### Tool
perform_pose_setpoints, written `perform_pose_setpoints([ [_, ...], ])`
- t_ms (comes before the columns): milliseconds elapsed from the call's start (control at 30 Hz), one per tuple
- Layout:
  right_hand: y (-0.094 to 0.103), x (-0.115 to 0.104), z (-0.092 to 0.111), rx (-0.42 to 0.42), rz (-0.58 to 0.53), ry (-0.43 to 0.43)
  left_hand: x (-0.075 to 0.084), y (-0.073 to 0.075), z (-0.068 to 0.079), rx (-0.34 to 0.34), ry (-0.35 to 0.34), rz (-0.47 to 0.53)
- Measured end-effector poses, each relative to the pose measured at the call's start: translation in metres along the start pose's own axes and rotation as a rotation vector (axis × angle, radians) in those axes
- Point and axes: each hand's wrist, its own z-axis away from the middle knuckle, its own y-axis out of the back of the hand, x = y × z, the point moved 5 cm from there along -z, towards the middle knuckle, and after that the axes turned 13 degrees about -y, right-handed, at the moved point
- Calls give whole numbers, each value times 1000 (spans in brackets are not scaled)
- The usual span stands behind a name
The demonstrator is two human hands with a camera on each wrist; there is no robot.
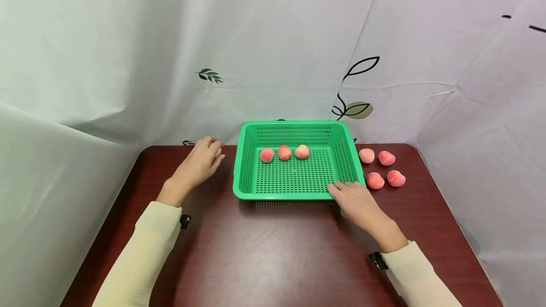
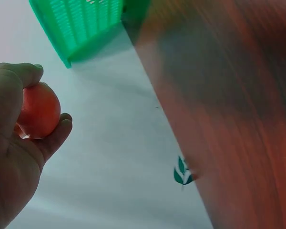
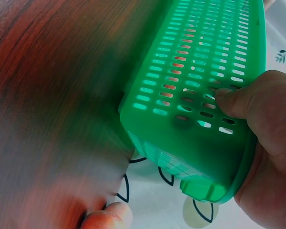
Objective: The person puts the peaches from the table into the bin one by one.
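My left hand (image 1: 200, 162) is raised left of the green plastic basket (image 1: 277, 196), holding a peach (image 2: 40, 110). In the left wrist view, thumb and fingers grip this reddish peach from both sides; in the head view the hand mostly hides it. At the basket's near right corner, my right hand (image 1: 355, 201) grips the rim. The right wrist view shows the thumb (image 3: 232, 101) against the slotted wall. Inside the basket, three peaches lie in a row: a left one (image 1: 267, 155), a middle one (image 1: 284, 152) and a paler right one (image 1: 302, 151).
Right of the basket, several more peaches (image 1: 375, 180) lie grouped on the dark red-brown table (image 1: 273, 250). A pale cloth (image 1: 273, 51) with leaf prints hangs behind the table and along both sides. The basket sits near the table's back edge.
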Motion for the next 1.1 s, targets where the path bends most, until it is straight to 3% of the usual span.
perform_pose_setpoints([
  [333, 0, 0, 0, 3, 1, 7, 18, 12, -23, 1, -46, -12],
  [1100, 1, 0, -2, -46, 17, -14, 54, 17, -78, -75, -144, -8],
])
